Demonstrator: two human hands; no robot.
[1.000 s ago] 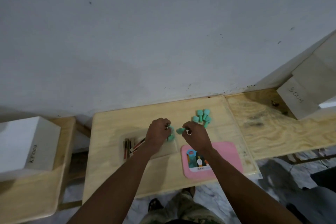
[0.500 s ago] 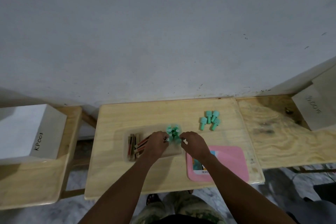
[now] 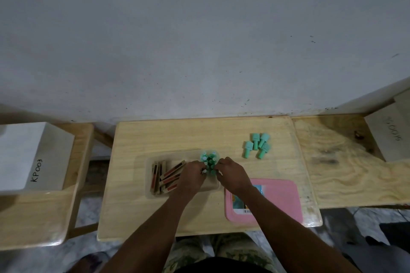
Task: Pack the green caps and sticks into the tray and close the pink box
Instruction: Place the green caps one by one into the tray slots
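A clear tray [image 3: 149, 163] sits mid-table with several brown and red sticks [image 3: 167, 176] lying in its left part. A cluster of green caps [image 3: 209, 158] stands in its right part. My left hand [image 3: 192, 175] and my right hand [image 3: 231, 173] press in on this cluster from either side, fingertips on the caps. Several loose green caps [image 3: 257, 145] lie on the table to the far right. The pink box lid [image 3: 279, 199] with a picture label lies flat at the near right, partly under my right forearm.
The small wooden table [image 3: 155, 135] stands against a grey wall. A white box marked KP003 [image 3: 28, 155] rests on a bench at the left. Another wooden bench [image 3: 346, 162] with a labelled box [image 3: 392, 133] adjoins on the right.
Both hands came together at the tray, and the green caps held in the fingers now stand as a cluster in it. The camera view shifted.
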